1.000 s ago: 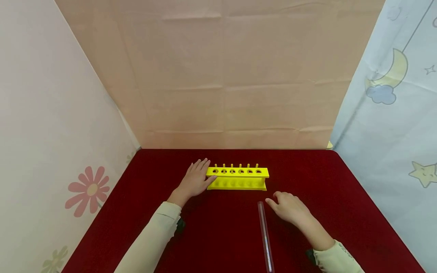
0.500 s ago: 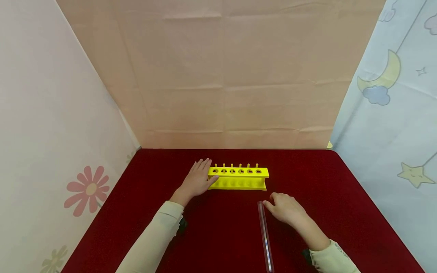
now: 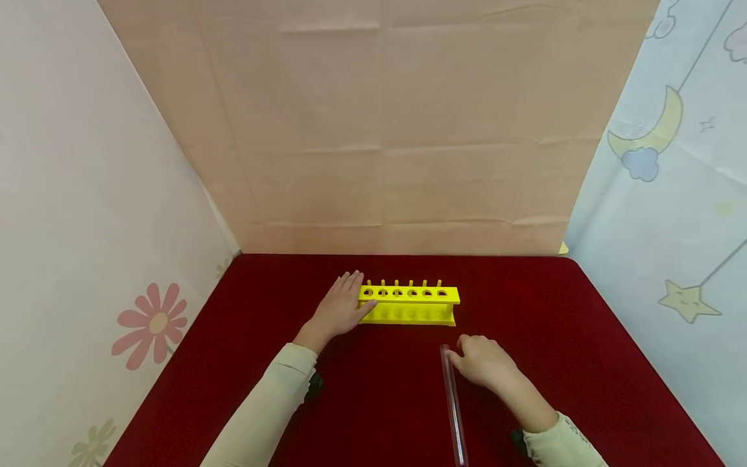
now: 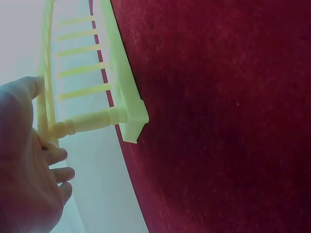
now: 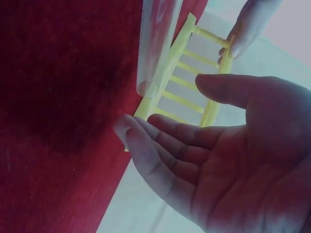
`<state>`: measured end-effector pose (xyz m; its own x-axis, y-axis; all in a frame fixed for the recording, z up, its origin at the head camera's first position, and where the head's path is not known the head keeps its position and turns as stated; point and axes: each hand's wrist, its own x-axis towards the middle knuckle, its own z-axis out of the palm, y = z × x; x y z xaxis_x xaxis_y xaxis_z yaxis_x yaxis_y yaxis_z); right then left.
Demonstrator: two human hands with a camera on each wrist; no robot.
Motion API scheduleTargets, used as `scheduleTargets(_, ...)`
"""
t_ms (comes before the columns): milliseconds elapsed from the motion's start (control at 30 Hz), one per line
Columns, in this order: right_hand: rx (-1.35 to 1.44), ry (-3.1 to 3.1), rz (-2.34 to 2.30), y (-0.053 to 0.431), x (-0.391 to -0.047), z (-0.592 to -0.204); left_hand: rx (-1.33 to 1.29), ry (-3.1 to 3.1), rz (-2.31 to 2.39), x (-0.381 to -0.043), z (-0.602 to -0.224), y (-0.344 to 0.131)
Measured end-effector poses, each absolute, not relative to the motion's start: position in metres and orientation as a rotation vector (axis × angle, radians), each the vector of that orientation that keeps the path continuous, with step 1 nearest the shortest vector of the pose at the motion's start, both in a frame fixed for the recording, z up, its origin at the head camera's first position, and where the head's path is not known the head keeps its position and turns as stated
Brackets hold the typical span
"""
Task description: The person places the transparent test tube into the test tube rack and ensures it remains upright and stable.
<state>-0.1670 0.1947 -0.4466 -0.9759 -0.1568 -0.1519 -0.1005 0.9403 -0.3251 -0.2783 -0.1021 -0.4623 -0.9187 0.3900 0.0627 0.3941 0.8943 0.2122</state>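
A yellow test tube rack stands upright, with a row of round holes in its top bar and pegs along the back. My left hand holds its left end, the thumb at the front and the other fingers at the side. In the left wrist view the rack is seen from its end, with the hand at its top bar. A clear test tube lies lengthwise in front of the rack's right end. My right hand is beside the tube's far end, its fingers loosely bent around nothing.
Both things stand on a dark red table covering. A tan paper sheet hangs behind the table. Patterned sheets rise on the left and on the right.
My right hand has moved left and slightly nearer to me, up to the test tube. My left hand has shifted slightly right on the rack's end. Rack and tube have stayed put.
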Motion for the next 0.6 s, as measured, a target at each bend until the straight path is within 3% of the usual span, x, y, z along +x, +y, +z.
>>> scheduleTargets(600,-0.189,2.912,-0.46,0.182,-0.163,-0.454,-0.599,-3.084,-0.26,-0.278,-0.46,-0.098)
